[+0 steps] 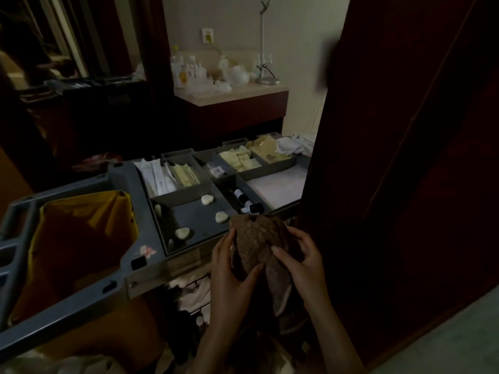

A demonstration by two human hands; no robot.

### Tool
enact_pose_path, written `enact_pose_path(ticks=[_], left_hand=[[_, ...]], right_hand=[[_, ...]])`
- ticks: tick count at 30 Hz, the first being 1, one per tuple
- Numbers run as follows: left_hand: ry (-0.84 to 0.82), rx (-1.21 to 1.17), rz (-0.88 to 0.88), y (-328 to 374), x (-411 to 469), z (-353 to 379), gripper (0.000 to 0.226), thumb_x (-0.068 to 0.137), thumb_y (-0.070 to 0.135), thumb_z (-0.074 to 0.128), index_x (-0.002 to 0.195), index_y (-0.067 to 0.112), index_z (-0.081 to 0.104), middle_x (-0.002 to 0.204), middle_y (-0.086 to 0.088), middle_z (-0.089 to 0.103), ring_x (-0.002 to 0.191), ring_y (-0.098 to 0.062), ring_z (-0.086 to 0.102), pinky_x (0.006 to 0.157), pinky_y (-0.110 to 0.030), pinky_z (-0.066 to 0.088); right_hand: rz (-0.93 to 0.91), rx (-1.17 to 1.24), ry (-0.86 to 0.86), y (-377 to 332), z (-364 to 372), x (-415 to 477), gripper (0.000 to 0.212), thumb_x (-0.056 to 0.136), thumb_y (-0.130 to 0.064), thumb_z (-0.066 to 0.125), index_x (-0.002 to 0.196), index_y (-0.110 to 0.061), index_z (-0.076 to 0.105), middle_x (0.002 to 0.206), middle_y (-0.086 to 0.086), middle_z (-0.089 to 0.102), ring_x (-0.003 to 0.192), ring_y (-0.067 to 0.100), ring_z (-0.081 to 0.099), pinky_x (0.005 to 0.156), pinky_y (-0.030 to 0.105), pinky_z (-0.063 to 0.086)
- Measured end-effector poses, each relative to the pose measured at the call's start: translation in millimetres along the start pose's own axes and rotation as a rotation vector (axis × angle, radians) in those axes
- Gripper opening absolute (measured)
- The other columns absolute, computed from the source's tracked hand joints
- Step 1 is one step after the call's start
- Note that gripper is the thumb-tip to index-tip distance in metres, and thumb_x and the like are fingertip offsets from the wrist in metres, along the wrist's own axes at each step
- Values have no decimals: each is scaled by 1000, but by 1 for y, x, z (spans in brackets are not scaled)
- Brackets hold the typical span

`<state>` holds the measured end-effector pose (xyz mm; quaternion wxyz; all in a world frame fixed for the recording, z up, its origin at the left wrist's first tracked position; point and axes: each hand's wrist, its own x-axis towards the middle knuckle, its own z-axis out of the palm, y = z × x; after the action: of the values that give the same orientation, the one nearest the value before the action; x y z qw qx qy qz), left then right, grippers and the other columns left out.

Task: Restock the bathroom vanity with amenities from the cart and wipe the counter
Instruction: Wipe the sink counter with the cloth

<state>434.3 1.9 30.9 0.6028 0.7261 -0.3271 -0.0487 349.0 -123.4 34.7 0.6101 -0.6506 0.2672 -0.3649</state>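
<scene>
Grey cart (124,179) fills the near left and middle of the scene. A yellow bag (81,238) hangs open in its left frame. Right of the bag sits a divided tray (186,194). Pale soaps (207,199) lie loose in its near compartment, and long white packets (156,176) and yellow sachets (186,175) lie in the one behind. Further right, small dark-capped bottles (247,203) lie in a narrow slot. Far beyond the cart, a lit counter (229,97) carries bottles and glassware.

A brown cloth (256,238) is held bunched in front of the cart's near right corner, just below the bottles. The left hand (232,276) comes up from below and cups the cloth's left side. Its thumb is pressed across the near face and its fingers are wrapped behind the edge. The right hand (302,263) grips the cloth's right side with its fingers curled over the folds, and a tail of cloth hangs down between the two wrists. A dark wooden door (405,157) closes off the right.
</scene>
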Motion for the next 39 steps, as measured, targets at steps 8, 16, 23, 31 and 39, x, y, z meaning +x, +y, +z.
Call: enact_pose_path(ticks=[8, 16, 23, 31, 39], left_hand=[[-2, 38, 10, -27, 89, 17, 79, 78, 17, 77, 142, 33, 35, 146, 5, 37, 133, -6, 34, 100, -10, 32], [1, 19, 46, -40, 216, 57, 76, 79, 17, 77, 143, 29, 38, 144, 6, 41, 129, -6, 40, 102, -19, 37], [48, -93, -52, -65, 287, 91, 62, 80, 26, 73, 135, 36, 48, 131, 10, 56, 123, -11, 51, 99, -40, 48], [-239, -52, -157, -79, 337, 136, 60, 83, 15, 70, 137, 11, 42, 138, -10, 48, 124, -25, 49, 104, -37, 41], [-446, 75, -317, -102, 358, 153, 80, 83, 35, 70, 146, 10, 29, 149, -18, 31, 131, -30, 40, 108, -39, 38]], right_hand=[[14, 20, 10, 12, 26, 83, 43, 82, -15, 75, 117, -33, 57, 114, -9, 64, 105, 7, 62, 89, 24, 51], [-47, -138, 96, 10, 44, 206, 38, 86, -26, 69, 118, -37, 52, 112, -13, 62, 105, 8, 60, 88, 22, 49], [-99, -600, 76, 14, 63, 294, 48, 91, -29, 58, 137, -31, 44, 128, -3, 52, 113, 19, 52, 92, 31, 45], [83, -857, 96, 34, 43, 352, 43, 96, -21, 53, 137, -25, 42, 134, 5, 49, 115, 26, 53, 85, 30, 43], [182, -858, 57, 67, 33, 377, 44, 95, -15, 55, 138, -20, 45, 133, 7, 53, 116, 27, 53, 88, 31, 43]])
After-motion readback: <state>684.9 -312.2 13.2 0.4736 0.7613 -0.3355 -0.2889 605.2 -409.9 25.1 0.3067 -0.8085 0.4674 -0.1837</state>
